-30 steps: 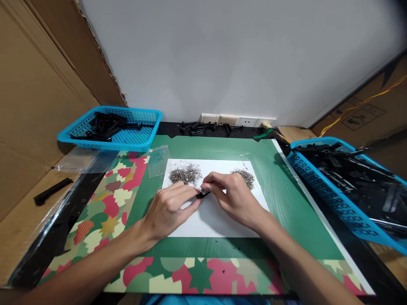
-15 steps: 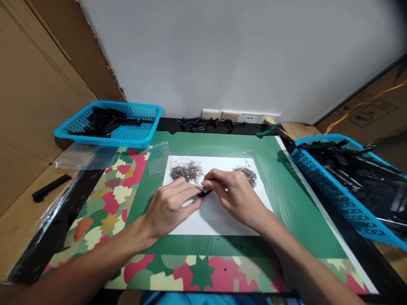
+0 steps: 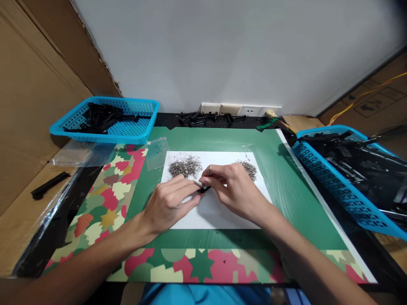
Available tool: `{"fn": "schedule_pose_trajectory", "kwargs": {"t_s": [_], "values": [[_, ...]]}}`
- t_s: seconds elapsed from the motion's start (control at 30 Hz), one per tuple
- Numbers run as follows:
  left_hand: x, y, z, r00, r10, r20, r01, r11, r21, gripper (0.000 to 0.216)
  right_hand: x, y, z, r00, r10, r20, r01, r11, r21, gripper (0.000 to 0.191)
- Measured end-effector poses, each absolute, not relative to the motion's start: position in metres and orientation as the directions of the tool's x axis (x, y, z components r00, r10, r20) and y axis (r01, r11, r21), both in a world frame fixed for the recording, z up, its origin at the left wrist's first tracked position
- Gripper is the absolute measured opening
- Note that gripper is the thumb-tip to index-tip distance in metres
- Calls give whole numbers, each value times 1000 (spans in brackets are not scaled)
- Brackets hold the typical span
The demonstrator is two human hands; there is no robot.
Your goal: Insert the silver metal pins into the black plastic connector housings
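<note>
My left hand (image 3: 173, 201) is closed, with thumb and index finger pinching a small black plastic part (image 3: 203, 189) above a sheet of white paper (image 3: 216, 216). From the other side my right hand (image 3: 230, 184) pinches a slim metal tool (image 3: 208, 171) upright, its lower end at the black part. The fingers hide most of both. Just beyond my left hand lies a pile of tiny metal pieces (image 3: 184, 166). A second pile of tiny metal pieces (image 3: 248, 169) is partly hidden behind my right hand.
A blue basket (image 3: 127, 137) of black parts stands back left; another blue basket (image 3: 346, 195), heaped with black parts, is at right. Several black plastic pieces (image 3: 199, 118) lie along the wall near the sockets (image 3: 251, 111). A green mat (image 3: 295, 203) covers the table.
The view has shifted slightly. Both hands stay together over the paper with the same grips; the metal tool stands a little more upright.
</note>
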State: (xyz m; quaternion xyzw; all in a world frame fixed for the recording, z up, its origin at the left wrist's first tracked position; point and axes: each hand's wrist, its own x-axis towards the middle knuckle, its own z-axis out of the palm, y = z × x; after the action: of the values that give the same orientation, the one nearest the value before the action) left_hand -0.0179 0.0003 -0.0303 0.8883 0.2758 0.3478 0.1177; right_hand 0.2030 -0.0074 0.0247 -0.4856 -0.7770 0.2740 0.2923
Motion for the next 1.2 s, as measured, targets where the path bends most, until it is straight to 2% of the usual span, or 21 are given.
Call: {"fn": "schedule_pose_trajectory", "kwargs": {"t_s": [0.17, 0.27, 0.4, 0.47, 0.67, 1.2], "values": [[-17, 3, -31, 577, 581, 574, 398, -814, 423, 14, 210, -9, 24, -259, 932, 252, 514, 354, -781, 29], [-17, 3, -32, 568, 573, 591, 400, -820, 410, 15, 218, -10, 27, -212, 936, 282, 551, 352, -757, 33], [-17, 3, -33, 572, 571, 588, 400, -821, 408, 16, 220, -11, 31, -373, 923, 100, 704, 351, -618, 28], [-17, 2, -32, 572, 569, 591, 400, -823, 404, 16, 218, -11, 33, -425, 905, 26, 714, 353, -605, 25], [-17, 2, -32, 567, 579, 586, 425, -815, 393, 13, 211, -12, 27, -456, 890, -28, 682, 329, -654, 24], [-16, 1, -30, 567, 568, 597, 406, -823, 398, 11, 204, -11, 12, -369, 928, 52, 571, 271, -775, 19]]}}
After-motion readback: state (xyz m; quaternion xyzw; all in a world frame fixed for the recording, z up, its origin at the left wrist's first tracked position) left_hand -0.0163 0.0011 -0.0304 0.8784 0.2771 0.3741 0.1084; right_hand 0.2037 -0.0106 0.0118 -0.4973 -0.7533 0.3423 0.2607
